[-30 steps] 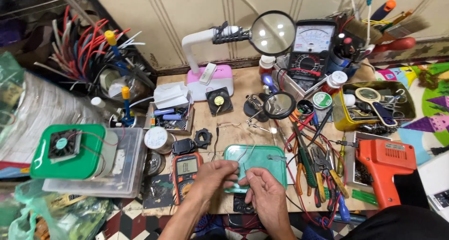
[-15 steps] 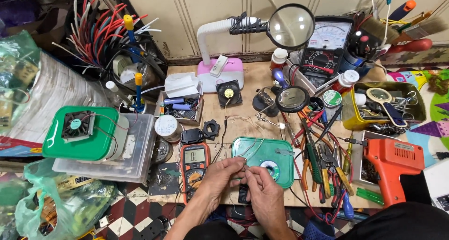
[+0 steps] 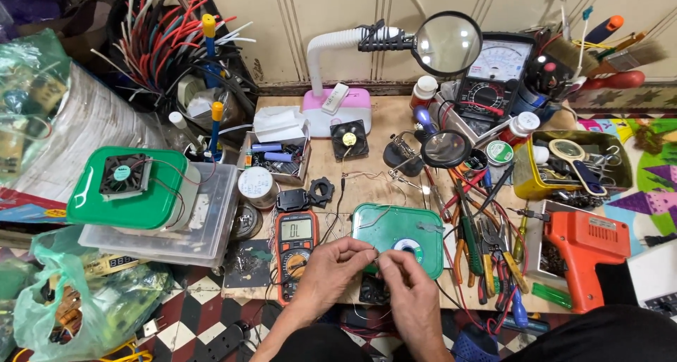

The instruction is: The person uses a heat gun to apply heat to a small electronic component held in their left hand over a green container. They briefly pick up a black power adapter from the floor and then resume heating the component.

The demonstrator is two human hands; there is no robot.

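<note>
Change: since the earlier frames both hands have stayed at the near table edge while the view has drifted, the green tray now sitting nearer the centre.
Left hand (image 3: 330, 269): forearm enters from the bottom edge, fingers curled, thumb and forefinger pinched on a thin pale wire (image 3: 376, 258).
Right hand (image 3: 412, 290): back of the hand upward, fingertips pinched on the same wire, just beside the left hand's fingertips.
Hard to make out: the wire is very fine, and its ends cannot be traced; a small dark part (image 3: 371, 289) under the hands is mostly covered.
Just beyond the hands: a rounded green plastic tray (image 3: 397, 236) with a small solder reel, touching the fingertips' far side.
Left of the hands: an orange-cased digital multimeter (image 3: 295, 246) lying flat.
Right: a row of pliers and screwdrivers with coloured handles (image 3: 486, 253), then an orange plastic heat gun (image 3: 587, 253).
Far: a round magnifying lamp on a white flexible neck (image 3: 446, 43) by the wall.
Open room: bare wooden tabletop (image 3: 367, 168) shows only in a small patch behind the tray; clutter crowds every side.
</note>
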